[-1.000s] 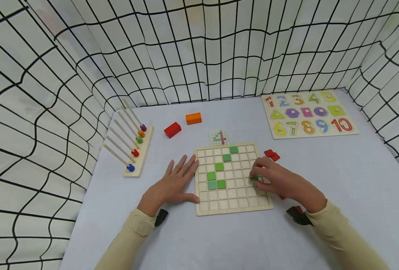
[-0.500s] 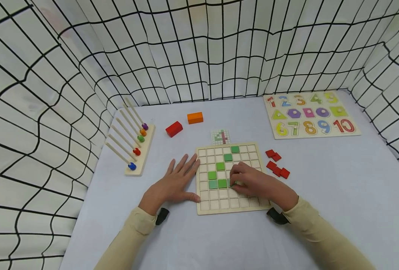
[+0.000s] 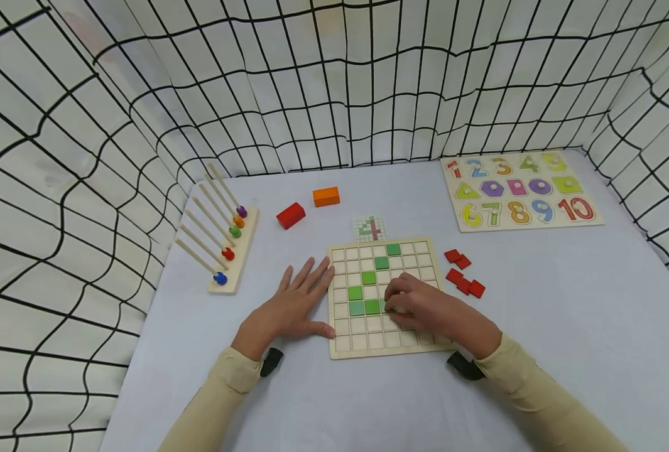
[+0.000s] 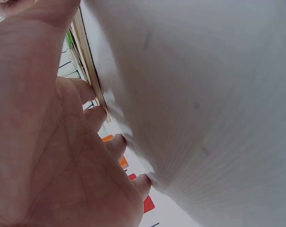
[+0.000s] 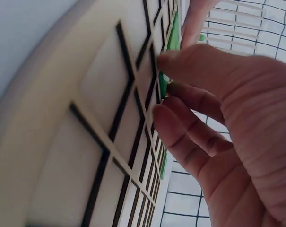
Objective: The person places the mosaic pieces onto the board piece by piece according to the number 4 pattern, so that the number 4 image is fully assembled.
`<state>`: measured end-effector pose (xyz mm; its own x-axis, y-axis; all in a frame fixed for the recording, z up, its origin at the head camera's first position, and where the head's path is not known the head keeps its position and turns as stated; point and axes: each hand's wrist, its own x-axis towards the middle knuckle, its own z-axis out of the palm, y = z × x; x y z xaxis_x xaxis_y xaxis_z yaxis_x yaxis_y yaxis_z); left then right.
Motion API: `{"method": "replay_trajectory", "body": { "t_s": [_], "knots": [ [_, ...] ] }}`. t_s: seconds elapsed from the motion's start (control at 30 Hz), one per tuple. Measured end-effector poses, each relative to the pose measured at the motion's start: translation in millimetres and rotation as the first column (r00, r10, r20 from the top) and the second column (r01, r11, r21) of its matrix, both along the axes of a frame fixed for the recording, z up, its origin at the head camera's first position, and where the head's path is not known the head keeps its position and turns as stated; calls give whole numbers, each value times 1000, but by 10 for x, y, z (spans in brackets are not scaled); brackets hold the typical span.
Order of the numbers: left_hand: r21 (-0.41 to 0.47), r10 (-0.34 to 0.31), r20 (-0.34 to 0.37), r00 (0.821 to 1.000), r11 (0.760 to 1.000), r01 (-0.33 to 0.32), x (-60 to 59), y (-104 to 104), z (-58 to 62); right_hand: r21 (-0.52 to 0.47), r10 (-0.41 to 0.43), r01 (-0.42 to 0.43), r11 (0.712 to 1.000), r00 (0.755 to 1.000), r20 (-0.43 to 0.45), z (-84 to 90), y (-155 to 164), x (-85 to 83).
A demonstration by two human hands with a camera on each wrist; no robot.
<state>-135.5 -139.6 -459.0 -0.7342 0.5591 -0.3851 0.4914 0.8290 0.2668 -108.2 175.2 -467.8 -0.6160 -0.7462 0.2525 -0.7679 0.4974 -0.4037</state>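
Observation:
A square wooden grid board (image 3: 358, 343) lies flat on the white table, with several green tiles (image 3: 369, 277) set in its cells. My left hand (image 3: 286, 312) rests at the board's left edge, fingers spread and straight, the thumb touching the lower left side. Over the middle of the board, my right hand (image 3: 433, 309) pinches a green square tile (image 5: 162, 84) between thumb and fingertips. That tile sits in or at a cell just right of two others in the same row; the fingers cover most of it in the head view.
Several red tiles (image 3: 464, 282) lie right of the board. Behind it is a small pattern card (image 3: 369, 228). Red (image 3: 291, 216) and orange (image 3: 326, 197) blocks, a peg stand (image 3: 227, 282) and a number puzzle (image 3: 519, 191) stand further out. Black netting (image 3: 334, 88) encloses the table.
My right hand has brought the green tile leftward from the board's right side to the row's middle, then stayed there. The red tiles it covered now show. My left hand has stayed put.

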Motion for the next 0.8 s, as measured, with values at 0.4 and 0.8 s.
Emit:
{"method": "replay_trajectory", "body": {
  "t_s": [0.4,0.8],
  "knots": [
    [-3,1,-10,1000,1000,-1,4,5,-9,-10,10,-11,1000,998,-60,10,162,2],
    [-11,3,-9,1000,1000,-4,-4,13,-24,-28,-83,81,996,995,-47,99,553,43]
  ]
}}
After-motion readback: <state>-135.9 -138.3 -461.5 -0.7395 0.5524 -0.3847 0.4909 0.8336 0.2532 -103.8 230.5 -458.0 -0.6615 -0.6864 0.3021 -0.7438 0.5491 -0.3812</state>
